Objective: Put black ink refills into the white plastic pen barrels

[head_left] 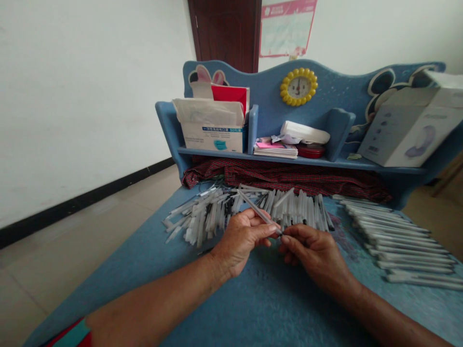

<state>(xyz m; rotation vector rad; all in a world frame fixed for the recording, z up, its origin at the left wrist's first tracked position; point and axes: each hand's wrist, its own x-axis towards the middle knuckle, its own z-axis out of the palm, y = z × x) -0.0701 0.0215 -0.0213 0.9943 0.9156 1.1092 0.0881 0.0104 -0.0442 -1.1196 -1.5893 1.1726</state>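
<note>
Clock bearings taken from where the two hands meet. Left hand (240, 242): thumb and fingers closed on a slim, translucent whitish plastic tube (257, 208), held above the table, its free end slanting up between 10 and 11 o'clock. Right hand (314, 248): thumb and forefinger drawn together in a pinch at the tube's dark lower end; whether that dark bit is a separate piece, cannot tell. Both hands nearly touching, over a blue tabletop (249, 308). Loose, jumbled pile of frosted plastic tubes (202, 217) at 9 to 10 o'clock; second bunch of pale, upright-looking tubes (303, 208) near, 12 to 1. Long row of slender grey-white pens with dark ends (408, 246) at 3, lying side by side. Beyond, a crumpled red-and-black checked cloth (249, 172) at 12, below a blue shelf unit (249, 89) bearing a round, yellow petal-rimmed clock (298, 87).
</note>
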